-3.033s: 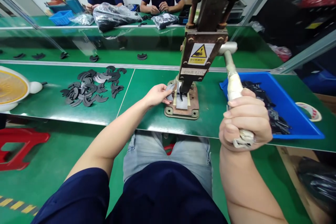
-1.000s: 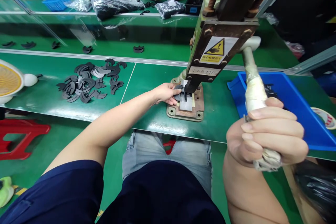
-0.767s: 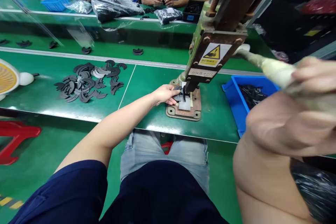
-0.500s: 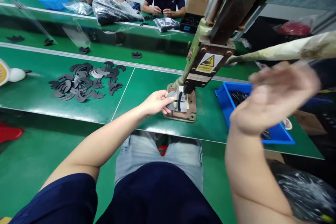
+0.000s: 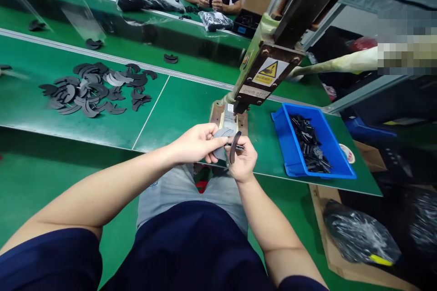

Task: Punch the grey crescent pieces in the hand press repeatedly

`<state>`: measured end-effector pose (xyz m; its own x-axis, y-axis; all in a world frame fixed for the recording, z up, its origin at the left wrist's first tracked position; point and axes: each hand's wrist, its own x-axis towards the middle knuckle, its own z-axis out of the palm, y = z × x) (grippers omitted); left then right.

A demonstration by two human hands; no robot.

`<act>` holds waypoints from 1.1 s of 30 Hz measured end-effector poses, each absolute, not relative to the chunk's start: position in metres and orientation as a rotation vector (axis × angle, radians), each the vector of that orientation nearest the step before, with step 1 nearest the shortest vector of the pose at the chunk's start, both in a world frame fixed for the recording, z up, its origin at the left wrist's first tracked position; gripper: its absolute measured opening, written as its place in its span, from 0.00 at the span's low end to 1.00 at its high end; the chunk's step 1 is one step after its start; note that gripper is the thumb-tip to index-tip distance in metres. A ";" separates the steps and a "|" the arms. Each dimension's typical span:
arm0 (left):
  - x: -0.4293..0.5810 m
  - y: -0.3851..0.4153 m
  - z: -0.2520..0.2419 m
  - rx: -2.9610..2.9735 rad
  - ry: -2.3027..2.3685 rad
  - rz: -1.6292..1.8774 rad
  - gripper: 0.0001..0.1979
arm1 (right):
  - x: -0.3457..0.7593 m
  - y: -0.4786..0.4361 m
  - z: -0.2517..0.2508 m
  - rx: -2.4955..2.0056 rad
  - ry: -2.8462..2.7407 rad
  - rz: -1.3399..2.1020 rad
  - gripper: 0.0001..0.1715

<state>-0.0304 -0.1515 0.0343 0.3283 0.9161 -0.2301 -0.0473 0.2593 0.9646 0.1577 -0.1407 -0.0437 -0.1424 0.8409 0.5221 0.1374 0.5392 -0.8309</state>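
In front of the hand press (image 5: 266,72), my left hand (image 5: 196,143) is closed with its thumb over flat grey crescent-shaped pieces (image 5: 221,142). My right hand (image 5: 245,161) meets it from the other side, fingers pinched on a dark curved piece (image 5: 234,149) with a small black strip crossing behind it. Whether the dark piece is joined to the grey ones I cannot tell. Both hands are just on the near side of the press base (image 5: 243,120), whose light plate shows no piece on it. The press lever (image 5: 327,63) sticks out to the right, untouched.
Many similar grey crescents (image 5: 90,88) lie heaped on the green bench at left. A blue bin (image 5: 282,145) of small black parts stands at right. Across the bench, a co-worker's hands (image 5: 210,2) are near a plastic bag (image 5: 215,21). A bagged bundle (image 5: 362,232) sits low at right.
My right hand has come down from beside the lever to my left hand and grips the dark piece. My left hand has drawn the pieces off the press base towards me.
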 end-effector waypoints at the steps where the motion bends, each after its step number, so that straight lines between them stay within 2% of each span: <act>1: -0.031 -0.151 0.036 1.095 1.005 0.817 0.23 | 0.159 -0.142 -0.043 -0.845 -1.640 0.751 0.12; 8: -0.042 -0.149 0.039 1.235 1.078 0.817 0.25 | 0.177 -0.140 -0.022 -0.771 -1.920 0.600 0.11; 10: -0.043 -0.153 0.037 1.297 1.116 0.869 0.23 | 0.181 -0.140 -0.019 -0.746 -1.970 0.529 0.11; 14: -0.042 -0.163 0.033 1.608 1.270 1.209 0.19 | 0.184 -0.141 -0.021 -0.716 -2.032 0.418 0.10; 17: -0.039 -0.167 0.028 1.912 1.247 1.213 0.12 | 0.183 -0.142 -0.024 -0.684 -2.055 0.359 0.08; 19: -0.037 -0.168 0.024 1.955 1.222 1.184 0.11 | 0.183 -0.143 -0.023 -0.660 -2.065 0.331 0.07; 23: -0.037 -0.165 0.020 1.582 1.221 1.140 0.18 | 0.184 -0.146 -0.022 -0.631 -2.076 0.304 0.05; 27: -0.042 -0.163 0.027 1.215 1.008 0.794 0.23 | 0.185 -0.147 -0.023 -0.639 -2.111 0.329 0.06; 30: -0.049 -0.155 0.026 1.140 0.999 0.743 0.23 | 0.192 -0.143 -0.025 -0.726 -2.111 0.364 0.13; 33: -0.063 -0.128 0.008 1.032 1.130 0.902 0.21 | 0.216 -0.135 -0.031 -0.921 -2.018 0.364 0.23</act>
